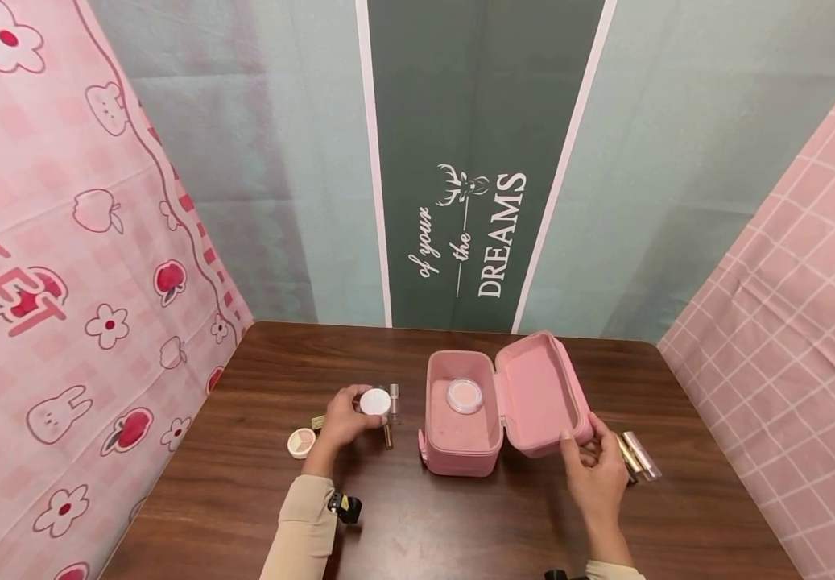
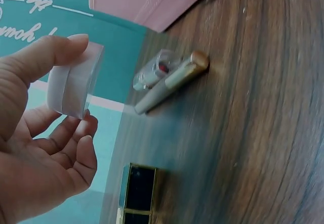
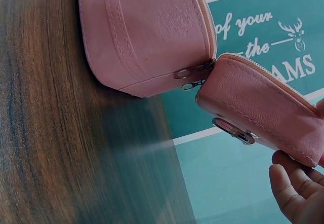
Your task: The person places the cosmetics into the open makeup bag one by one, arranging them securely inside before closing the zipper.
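My left hand point(image 1: 343, 420) pinches a small round white-topped jar point(image 1: 375, 402) between thumb and fingers, above the table left of the pink cosmetic case point(image 1: 463, 463). In the left wrist view the jar point(image 2: 73, 84) looks whitish with a clear edge. The case stands unzipped, and a round pale compact point(image 1: 465, 395) lies on its floor. On its right side, my right hand point(image 1: 597, 471) grips the near corner of the raised lid point(image 1: 536, 395). The right wrist view shows the lid point(image 3: 258, 107) from outside, fingers point(image 3: 291, 181) at its edge.
Near the left hand lie a three-colour round palette point(image 1: 302, 443), a clear lipstick tube point(image 2: 152, 74), a slim gold-and-grey tube point(image 2: 169, 84) and a black-and-gold case point(image 2: 139, 188). Lipstick tubes point(image 1: 642, 456) lie right of the right hand. Fabric hangs behind the wooden table point(image 1: 403, 532).
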Action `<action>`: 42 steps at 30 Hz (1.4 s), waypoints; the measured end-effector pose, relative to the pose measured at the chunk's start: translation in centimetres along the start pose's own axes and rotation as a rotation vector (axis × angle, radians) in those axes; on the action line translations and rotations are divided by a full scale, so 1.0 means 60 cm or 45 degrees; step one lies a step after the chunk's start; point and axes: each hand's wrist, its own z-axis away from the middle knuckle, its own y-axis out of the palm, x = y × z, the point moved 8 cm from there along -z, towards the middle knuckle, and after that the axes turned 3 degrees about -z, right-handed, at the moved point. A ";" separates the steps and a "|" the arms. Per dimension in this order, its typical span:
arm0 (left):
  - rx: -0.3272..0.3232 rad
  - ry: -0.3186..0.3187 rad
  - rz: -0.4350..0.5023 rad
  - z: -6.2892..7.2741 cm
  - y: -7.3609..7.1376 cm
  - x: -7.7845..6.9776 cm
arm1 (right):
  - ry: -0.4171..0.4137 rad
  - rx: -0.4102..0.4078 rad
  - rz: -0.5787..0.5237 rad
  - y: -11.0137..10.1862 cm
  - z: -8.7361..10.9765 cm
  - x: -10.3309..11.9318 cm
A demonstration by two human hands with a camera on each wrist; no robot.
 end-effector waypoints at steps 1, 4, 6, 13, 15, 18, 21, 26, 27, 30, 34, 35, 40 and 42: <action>0.000 -0.021 -0.005 0.000 0.003 0.000 | -0.004 0.000 0.001 0.000 0.000 0.000; 0.000 -0.108 -0.021 0.003 0.009 -0.003 | -0.009 0.003 -0.002 0.000 0.002 0.000; 0.001 -0.138 -0.039 0.003 0.011 -0.007 | -0.010 0.004 -0.002 0.000 0.002 0.000; -0.008 -0.195 -0.104 0.003 0.018 -0.017 | -0.010 0.000 -0.011 -0.001 0.001 0.000; -0.008 -0.212 -0.113 0.004 0.020 -0.020 | 0.000 -0.004 -0.006 -0.002 0.000 -0.001; 0.008 -0.229 -0.126 0.006 0.024 -0.024 | 0.017 -0.007 0.006 -0.003 0.000 -0.002; 0.031 -0.238 -0.132 0.007 0.029 -0.029 | 0.028 -0.003 0.008 -0.002 0.000 -0.003; 0.085 -0.270 -0.124 0.007 0.034 -0.036 | 0.022 -0.003 0.006 0.000 -0.001 -0.002; 0.098 -0.278 -0.118 0.007 0.034 -0.039 | 0.022 -0.006 0.006 0.000 -0.001 -0.002; 0.132 -0.292 -0.103 0.005 0.037 -0.047 | 0.018 -0.013 0.011 -0.001 -0.001 -0.003; 0.162 -0.295 -0.085 0.000 0.040 -0.057 | 0.017 -0.016 0.013 -0.002 0.001 -0.005; 0.171 -0.297 -0.082 -0.001 0.041 -0.060 | 0.018 -0.017 0.014 -0.002 0.001 -0.006; 0.202 -0.303 -0.067 -0.009 0.045 -0.074 | 0.015 -0.013 0.020 0.000 0.001 -0.006; 0.207 -0.310 -0.062 -0.012 0.047 -0.080 | 0.015 -0.012 0.021 0.000 0.001 -0.006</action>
